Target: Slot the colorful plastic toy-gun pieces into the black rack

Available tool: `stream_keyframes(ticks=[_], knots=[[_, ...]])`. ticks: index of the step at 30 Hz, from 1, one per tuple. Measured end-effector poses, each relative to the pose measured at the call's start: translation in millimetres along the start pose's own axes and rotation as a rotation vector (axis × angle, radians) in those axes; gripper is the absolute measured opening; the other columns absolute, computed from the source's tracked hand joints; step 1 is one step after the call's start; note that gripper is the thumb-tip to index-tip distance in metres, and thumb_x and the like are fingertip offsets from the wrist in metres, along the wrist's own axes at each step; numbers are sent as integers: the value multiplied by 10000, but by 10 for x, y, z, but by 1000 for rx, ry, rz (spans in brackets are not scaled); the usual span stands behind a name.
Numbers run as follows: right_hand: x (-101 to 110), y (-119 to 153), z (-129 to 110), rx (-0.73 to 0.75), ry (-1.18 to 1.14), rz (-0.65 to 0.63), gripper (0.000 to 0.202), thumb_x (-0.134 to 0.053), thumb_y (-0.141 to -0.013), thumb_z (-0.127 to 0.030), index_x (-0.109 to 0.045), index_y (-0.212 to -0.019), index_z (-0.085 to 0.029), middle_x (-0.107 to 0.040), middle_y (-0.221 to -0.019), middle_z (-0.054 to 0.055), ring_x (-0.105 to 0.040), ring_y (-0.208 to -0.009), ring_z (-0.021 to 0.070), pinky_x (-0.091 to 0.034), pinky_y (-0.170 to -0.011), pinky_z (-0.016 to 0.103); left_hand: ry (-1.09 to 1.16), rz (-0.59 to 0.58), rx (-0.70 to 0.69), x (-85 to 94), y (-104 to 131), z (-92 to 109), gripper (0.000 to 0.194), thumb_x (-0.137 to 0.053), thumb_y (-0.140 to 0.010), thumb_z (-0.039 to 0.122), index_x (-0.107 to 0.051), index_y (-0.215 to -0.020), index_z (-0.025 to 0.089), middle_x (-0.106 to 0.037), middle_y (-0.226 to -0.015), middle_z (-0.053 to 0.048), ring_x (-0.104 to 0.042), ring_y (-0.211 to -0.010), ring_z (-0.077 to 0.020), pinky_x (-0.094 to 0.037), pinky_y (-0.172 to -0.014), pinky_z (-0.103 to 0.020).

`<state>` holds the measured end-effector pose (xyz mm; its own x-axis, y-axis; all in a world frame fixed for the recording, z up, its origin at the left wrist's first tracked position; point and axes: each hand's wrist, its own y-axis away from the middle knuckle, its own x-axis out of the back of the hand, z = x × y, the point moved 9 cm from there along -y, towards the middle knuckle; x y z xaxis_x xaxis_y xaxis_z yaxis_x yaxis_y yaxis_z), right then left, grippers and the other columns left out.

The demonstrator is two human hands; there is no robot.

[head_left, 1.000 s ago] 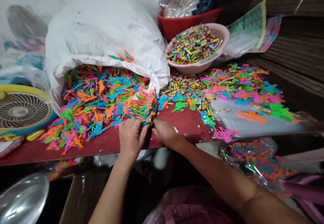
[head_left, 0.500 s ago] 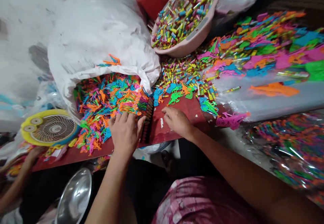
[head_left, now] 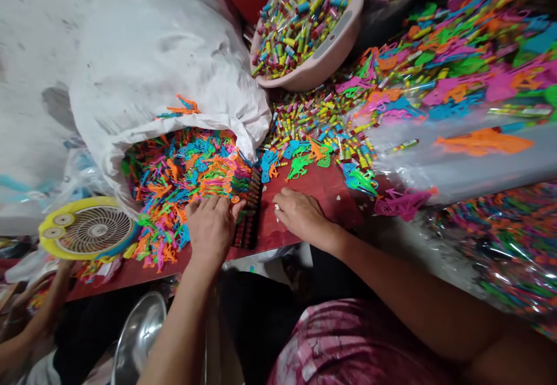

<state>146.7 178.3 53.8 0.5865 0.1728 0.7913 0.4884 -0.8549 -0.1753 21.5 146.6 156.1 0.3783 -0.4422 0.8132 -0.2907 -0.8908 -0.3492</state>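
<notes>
My left hand (head_left: 209,227) is at the near edge of a heap of bright plastic toy pieces (head_left: 167,184). Its fingers bend down among them, beside a dark slotted rack (head_left: 245,231); the fingertips are hidden. In the rack's far part stands a tight row of orange, green and pink pieces (head_left: 226,179). My right hand (head_left: 301,215) rests low over the red tabletop (head_left: 319,184), right of the rack, with fingers curled together. Whatever either hand holds is hidden. Blue and green toy guns (head_left: 300,161) lie just beyond my right hand.
A white sack (head_left: 169,60) spills the pieces. Behind stands a pink basin (head_left: 304,74) of small colourful tubes, with more tubes (head_left: 313,115) loose before it. Bagged toys (head_left: 483,135) lie right. A yellow fan (head_left: 89,228), a metal bowl (head_left: 139,333) and another person's arm (head_left: 47,309) are left.
The view has shifted slightly. My right hand has come a little closer to the rack and covers most of a white mark on the tabletop. My left hand stays by the rack.
</notes>
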Motion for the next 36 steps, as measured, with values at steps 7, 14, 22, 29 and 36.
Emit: stream_keyframes(ticks=[7,14,22,29,36], knots=[[-10,-104,-233,47,15,-34,259,-637,-922,-402,-644,-1069,-189,-651,-1093,83,-663,-928,217,-458,-737,284,424,518,405,125,841,-245,400,-689,-843,497,-591,-1073,185,-627,-995,-93,-575,-1007,-256,-437,-922,-424],[-105,-213,-476,130,-28,6,221,-585,-957,-372,-677,-1050,-193,-686,-1048,61,-659,-955,192,-432,-746,261,851,127,856,-1013,1218,-354,483,-745,-753,536,-620,-1046,173,-623,-981,-70,-625,-862,-200,-538,-788,-359],[-258,-256,-607,97,92,-19,216,-506,-996,-302,-677,-1031,-175,-699,-1030,88,-668,-903,200,-424,-708,266,945,19,766,-1313,1073,-467,284,-650,-814,389,-691,-1031,210,-674,-955,-38,-633,-878,-187,-521,-806,-328],[-411,-284,-596,57,135,-55,185,-484,-993,-266,-639,-1060,-191,-693,-1054,97,-661,-939,219,-436,-739,282,956,45,760,-1311,960,-524,137,-599,-774,294,-680,-839,203,-648,-802,-12,-596,-774,-167,-477,-737,-287],[-357,-318,-633,24,117,-104,185,-505,-988,-260,-624,-1109,-184,-699,-1091,85,-668,-963,213,-435,-777,284,917,18,785,-1259,896,-541,157,-606,-777,351,-648,-749,203,-614,-747,-17,-563,-703,-168,-431,-675,-287]])
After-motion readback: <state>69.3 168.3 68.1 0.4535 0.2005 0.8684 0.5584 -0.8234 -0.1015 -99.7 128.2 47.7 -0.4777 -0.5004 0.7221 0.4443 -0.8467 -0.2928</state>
